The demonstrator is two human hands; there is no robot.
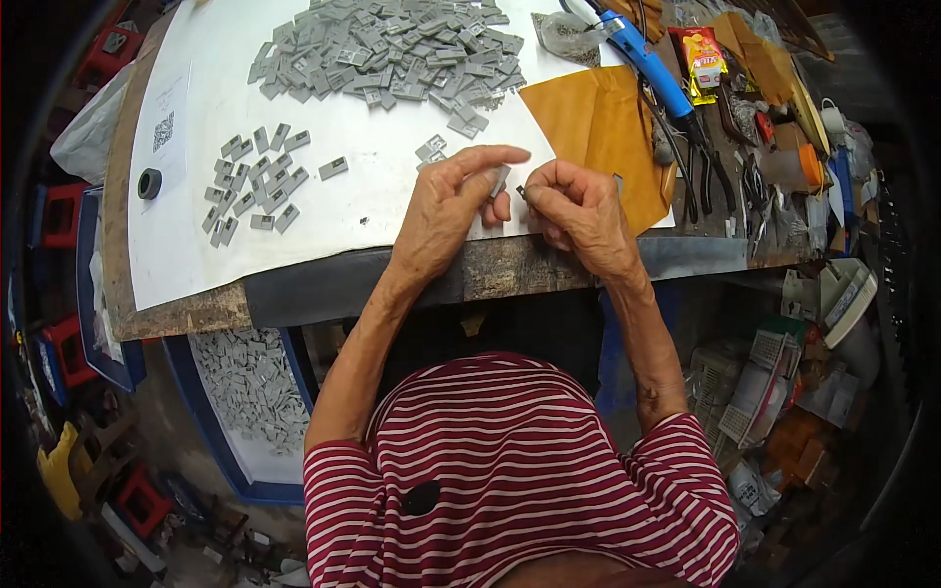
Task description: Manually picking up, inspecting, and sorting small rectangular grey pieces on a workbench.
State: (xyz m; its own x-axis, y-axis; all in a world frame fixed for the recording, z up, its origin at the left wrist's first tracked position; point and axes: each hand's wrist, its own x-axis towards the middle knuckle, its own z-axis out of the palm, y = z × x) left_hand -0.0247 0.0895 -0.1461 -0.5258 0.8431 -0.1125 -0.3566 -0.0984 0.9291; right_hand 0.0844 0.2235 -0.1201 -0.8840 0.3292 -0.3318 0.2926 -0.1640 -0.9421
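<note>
Near the front edge of the table, my left hand (443,204) holds a small grey rectangular plastic piece (501,179) between thumb and fingers. Just to its right, my right hand (585,211) pinches a tiny dark part (521,192), whose kind is too small to make out. The two hands are close but apart. A large heap of similar grey pieces (392,49) lies at the far side of the white sheet (343,220). To the left is a loose group of grey pieces (258,186), some with a dark spot. A few more pieces (431,149) lie beside my left hand.
A black ring (149,183) rests on the sheet's left. Brown envelope paper (588,127), a blue-handled tool (647,64), pliers (708,162) and a clear bag of small parts (569,37) crowd the right. Below the table stands a blue tray (230,470) of grey pieces.
</note>
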